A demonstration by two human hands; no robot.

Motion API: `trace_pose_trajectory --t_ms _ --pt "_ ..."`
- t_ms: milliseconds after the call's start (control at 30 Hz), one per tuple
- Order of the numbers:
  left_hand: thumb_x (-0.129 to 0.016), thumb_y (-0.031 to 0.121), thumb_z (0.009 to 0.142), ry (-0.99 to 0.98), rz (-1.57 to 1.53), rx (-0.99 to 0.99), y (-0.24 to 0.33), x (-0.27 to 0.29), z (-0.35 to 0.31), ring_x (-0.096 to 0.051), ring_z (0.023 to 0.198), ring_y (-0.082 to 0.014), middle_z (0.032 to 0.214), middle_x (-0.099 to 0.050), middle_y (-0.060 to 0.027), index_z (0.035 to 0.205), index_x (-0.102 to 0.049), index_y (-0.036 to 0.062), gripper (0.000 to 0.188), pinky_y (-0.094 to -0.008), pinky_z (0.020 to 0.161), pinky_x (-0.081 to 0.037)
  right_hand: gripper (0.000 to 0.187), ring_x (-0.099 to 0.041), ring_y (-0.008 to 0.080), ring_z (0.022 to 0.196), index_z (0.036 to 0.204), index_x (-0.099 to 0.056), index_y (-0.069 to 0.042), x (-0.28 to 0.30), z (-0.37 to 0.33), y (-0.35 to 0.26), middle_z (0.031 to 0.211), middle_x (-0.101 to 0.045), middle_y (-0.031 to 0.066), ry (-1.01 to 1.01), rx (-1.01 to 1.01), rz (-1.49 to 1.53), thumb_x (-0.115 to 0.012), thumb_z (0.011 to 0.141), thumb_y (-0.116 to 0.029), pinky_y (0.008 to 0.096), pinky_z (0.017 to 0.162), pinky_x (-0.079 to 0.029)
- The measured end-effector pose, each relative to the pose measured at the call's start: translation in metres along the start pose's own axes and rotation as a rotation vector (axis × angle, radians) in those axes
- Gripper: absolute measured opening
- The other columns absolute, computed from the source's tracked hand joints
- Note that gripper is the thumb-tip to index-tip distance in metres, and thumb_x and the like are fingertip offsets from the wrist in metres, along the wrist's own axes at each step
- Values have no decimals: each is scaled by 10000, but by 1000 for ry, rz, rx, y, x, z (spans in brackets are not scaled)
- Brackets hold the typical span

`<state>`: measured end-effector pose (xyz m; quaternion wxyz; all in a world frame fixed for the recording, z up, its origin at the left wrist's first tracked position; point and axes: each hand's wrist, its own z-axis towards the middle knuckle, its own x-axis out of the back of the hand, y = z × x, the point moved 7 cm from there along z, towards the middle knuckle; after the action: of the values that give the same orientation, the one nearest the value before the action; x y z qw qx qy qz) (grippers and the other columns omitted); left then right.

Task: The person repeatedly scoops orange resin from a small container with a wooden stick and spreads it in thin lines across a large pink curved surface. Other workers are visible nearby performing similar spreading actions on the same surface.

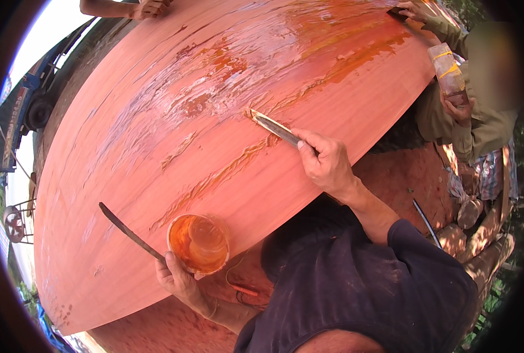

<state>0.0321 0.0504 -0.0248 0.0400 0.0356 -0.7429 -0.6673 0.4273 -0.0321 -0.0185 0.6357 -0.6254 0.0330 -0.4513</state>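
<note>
My right hand point(328, 160) is closed round a flat, stick-like tool point(277, 127) with a pale edge and a dark face. Its tip touches the reddish wooden board point(126, 176), beside streaks of wet orange-brown liquid. At the board's near edge, my left hand point(181, 282) is closed on a thin, dark, slightly curved strip point(129, 231) that points up and left. Against the same hand stands a round plastic tub point(226, 234) with orange-brown liquid inside. Whether my fingers also grip the tub is hidden.
On the right a co-worker holds a bottle point(447, 69) bound with yellow bands, and a dark flat scraper point(396, 13) on the board. Another person's hand point(150, 8) rests at the far left edge. A blue truck point(29, 97) stands behind. Reddish ground point(406, 182) lies below.
</note>
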Motion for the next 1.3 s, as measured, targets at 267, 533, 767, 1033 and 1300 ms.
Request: trace_pose_trajectory --t_ms 267,533,767,1033,1300 --pt "-621 226 1063 3 55 -6 0 3 1 -365 559 -7 672 -461 76 884 -576 65 245 -193 489 -263 295 -481 54 646 1253 -682 53 2 6 3 765 -576 -10 -156 -249 216 -586 987 -30 260 572 -429" --pt "-644 175 1048 10 25 -16 -3 6 0 -365 549 -2 677 -468 83 898 -582 88 184 -197 476 -246 290 -570 167 642 1218 -716 -9 2 7 -21 764 -610 91 -19 84 -98 -610 948 -5 329 591 -464" --pt "-623 228 1060 21 17 -16 -4 7 2 -395 546 -9 672 -492 69 880 -583 65 246 -190 481 -281 335 -622 284 696 1237 -715 -47 -27 -14 -32 843 -580 111 -124 199 -387 -662 907 -23 395 600 -512" --pt "-618 223 1061 2 22 -10 -7 11 3 -393 563 -6 673 -487 75 878 -583 64 245 -190 497 -279 340 -593 285 662 1235 -701 -16 -62 -22 -48 792 -533 122 -188 225 -194 -661 897 -17 394 572 -494" --pt "-622 224 1059 17 20 -11 -12 13 4 -391 569 -5 675 -487 76 882 -583 65 242 -189 502 -276 324 -625 333 666 1239 -696 -34 -37 -20 -38 793 -570 133 -90 216 -222 -650 920 -66 436 577 -509"
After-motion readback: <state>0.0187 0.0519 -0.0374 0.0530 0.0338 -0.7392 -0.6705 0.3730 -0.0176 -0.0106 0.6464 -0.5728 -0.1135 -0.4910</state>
